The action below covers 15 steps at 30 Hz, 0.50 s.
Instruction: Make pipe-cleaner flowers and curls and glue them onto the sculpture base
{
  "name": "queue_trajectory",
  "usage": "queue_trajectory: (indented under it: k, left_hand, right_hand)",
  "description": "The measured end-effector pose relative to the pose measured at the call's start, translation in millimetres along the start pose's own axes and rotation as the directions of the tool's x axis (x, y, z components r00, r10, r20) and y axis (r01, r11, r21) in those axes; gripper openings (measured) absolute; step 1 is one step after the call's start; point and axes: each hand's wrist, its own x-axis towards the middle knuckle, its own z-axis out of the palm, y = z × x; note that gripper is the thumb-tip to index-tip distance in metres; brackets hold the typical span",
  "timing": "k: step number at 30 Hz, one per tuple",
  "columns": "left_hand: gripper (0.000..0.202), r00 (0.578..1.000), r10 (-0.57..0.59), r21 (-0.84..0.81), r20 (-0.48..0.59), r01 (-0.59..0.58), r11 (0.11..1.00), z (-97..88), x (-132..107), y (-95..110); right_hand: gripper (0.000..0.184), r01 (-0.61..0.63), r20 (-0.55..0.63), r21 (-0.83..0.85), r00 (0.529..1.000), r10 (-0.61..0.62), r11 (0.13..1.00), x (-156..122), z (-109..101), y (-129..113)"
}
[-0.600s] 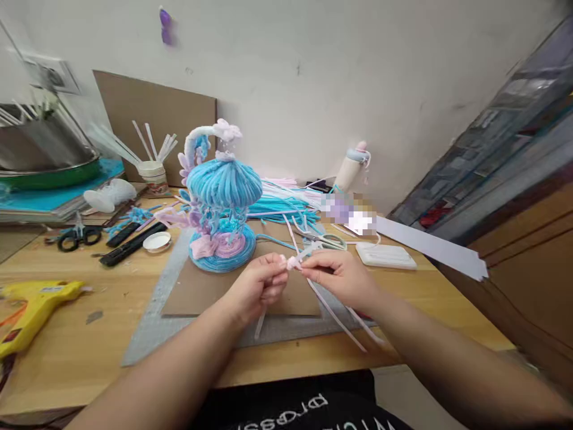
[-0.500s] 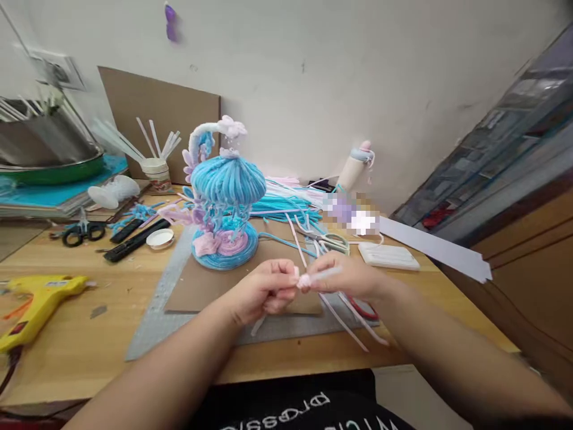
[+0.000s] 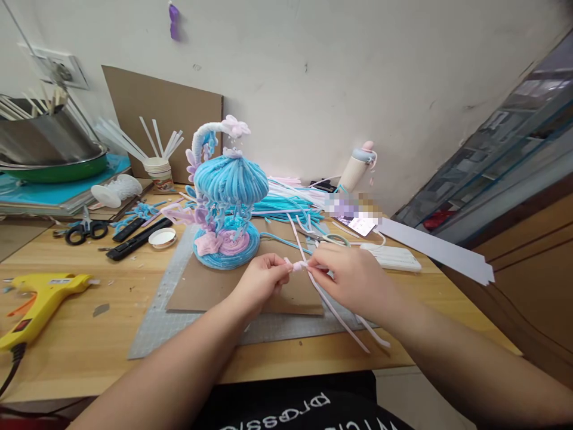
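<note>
My left hand (image 3: 265, 278) pinches one end of a short, twisted pale pink pipe cleaner (image 3: 299, 266). The fingertips of my right hand (image 3: 342, 275) are closed on its other end. Both hands hold it above a brown cardboard sheet (image 3: 210, 298) on a grey cutting mat (image 3: 152, 322). Just beyond my left hand stands a jellyfish lamp-like figure (image 3: 231, 179) of blue pipe cleaners, with a pink flower on its curved arm and a round blue base. Loose pale pink pipe cleaners (image 3: 338, 319) trail beneath my right hand.
A yellow glue gun (image 3: 45, 292) lies at left. Black scissors (image 3: 86, 230), a black cutter (image 3: 138, 239) and a tape roll (image 3: 162, 238) lie near it. Blue pipe cleaners (image 3: 290, 206), a white bottle (image 3: 356, 170) and a white box (image 3: 394, 257) sit behind and right.
My right hand has turned over, its back now facing up, and its fingers have shifted on the pink piece. The translucent strip that showed by its fingers is out of sight.
</note>
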Motion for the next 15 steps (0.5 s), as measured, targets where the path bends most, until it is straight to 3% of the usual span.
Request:
queue_trajectory:
  k: [2, 4, 7, 10, 13, 15]
  left_hand:
    - [0.025, 0.999, -0.018, -0.08, 0.046, 0.021, 0.997, -1.5, 0, 1]
    - [0.027, 0.994, -0.025, -0.151, 0.111, 0.042, 0.988, -2.9, -2, 2]
    - [0.027, 0.978, -0.024, -0.22, 0.209, 0.071, 0.973, -3.6, -5, 3]
    - [0.024, 0.926, -0.044, -0.284, 0.375, 0.16, 0.945, -3.7, -9, 3]
    - [0.019, 0.846, -0.063, -0.291, 0.529, 0.251, 0.923, -5.5, -11, 3]
    - [0.019, 0.819, -0.083, -0.249, 0.567, 0.267, 0.931, -7.6, -11, 4]
  right_hand:
    - [0.019, 0.068, -0.1, 0.036, 0.993, -0.064, 0.997, -8, 10, 1]
    - [0.019, 0.116, -0.185, 0.178, 0.979, -0.083, 0.977, -12, 20, 4]
    - [0.013, 0.124, -0.264, 0.52, 0.964, 0.021, 0.845, -13, 33, 11]
    - [0.007, 0.107, -0.194, 0.792, 0.978, 0.082, 0.601, -9, 41, 16]
    - [0.01, 0.064, -0.067, 0.906, 0.998, -0.008, 0.418, -3, 40, 21]
    - [0.013, -0.062, 0.087, 0.94, 0.994, -0.062, 0.334, 2, 35, 25]
